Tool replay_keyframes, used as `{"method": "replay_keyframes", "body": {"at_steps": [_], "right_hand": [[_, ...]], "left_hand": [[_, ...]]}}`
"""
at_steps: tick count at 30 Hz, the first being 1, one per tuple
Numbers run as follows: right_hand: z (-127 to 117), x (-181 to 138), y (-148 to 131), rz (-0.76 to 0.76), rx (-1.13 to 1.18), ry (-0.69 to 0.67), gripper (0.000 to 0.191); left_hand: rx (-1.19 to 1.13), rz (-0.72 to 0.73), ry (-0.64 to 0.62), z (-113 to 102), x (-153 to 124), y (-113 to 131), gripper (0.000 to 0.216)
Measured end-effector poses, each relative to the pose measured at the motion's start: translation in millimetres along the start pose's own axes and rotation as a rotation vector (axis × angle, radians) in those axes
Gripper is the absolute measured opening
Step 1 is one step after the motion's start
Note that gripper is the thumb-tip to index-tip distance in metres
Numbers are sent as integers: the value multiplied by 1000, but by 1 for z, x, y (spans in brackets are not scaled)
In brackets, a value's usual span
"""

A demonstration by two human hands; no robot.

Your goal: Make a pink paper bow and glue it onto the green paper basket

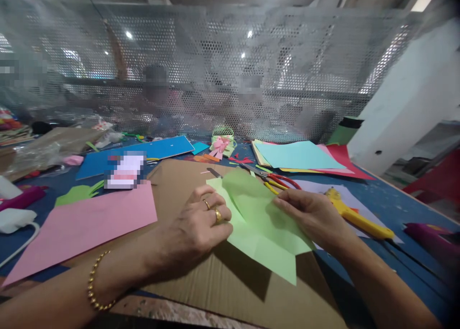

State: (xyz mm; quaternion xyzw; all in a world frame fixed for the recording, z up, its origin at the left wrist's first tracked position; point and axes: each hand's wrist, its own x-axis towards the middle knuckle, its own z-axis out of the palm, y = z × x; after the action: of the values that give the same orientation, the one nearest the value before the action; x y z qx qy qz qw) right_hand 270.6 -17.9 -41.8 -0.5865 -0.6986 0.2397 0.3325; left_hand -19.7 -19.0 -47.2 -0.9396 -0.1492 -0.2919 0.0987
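A light green sheet of paper [266, 214] is held above a brown cardboard sheet [201, 276], its upper part curling over in a loose fold. My left hand [206, 223], with two gold rings, grips the sheet's left edge with curled fingers. My right hand [312, 214] pinches the right edge between thumb and fingers. Just behind the paper lie red-handled scissors [283, 179] and a yellow handle [271, 188], partly covered by it. To the right of my right hand rests a yellow glue gun [362, 219] on a pale lilac sheet.
Pink paper [118, 219] and a phone [125, 171] lie at left, near a white charger [16, 221]. A stack of coloured paper [302, 154] and a small green paper basket [223, 140] sit at the back. A perforated metal screen [215, 70] stands beyond.
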Motion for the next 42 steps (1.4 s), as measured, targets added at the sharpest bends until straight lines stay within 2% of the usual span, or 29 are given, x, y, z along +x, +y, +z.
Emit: {"method": "replay_keyframes", "body": {"at_steps": [5,11,18,24,28,33,37,42], "right_hand": [[-6,1,5,39,-4,55,46],[-15,-1,8,158,84,89,52],[-17,0,7,205,180,79,52],[-17,1,9,203,176,83,50],[-17,1,8,182,178,107,48],[-23,3,21,140,146,168,45],[-27,4,29,122,135,167,44],[-27,2,26,126,147,145,47]], "left_hand": [[17,6,71,2,-1,-1,25],[14,-8,45,-1,-3,-1,24],[2,-20,89,0,-4,-1,28],[12,-21,171,2,-3,2,26],[19,43,255,7,-6,0,26],[27,71,300,12,-9,-5,25],[44,86,288,11,-10,-7,25],[22,35,98,3,-6,-5,29]]}}
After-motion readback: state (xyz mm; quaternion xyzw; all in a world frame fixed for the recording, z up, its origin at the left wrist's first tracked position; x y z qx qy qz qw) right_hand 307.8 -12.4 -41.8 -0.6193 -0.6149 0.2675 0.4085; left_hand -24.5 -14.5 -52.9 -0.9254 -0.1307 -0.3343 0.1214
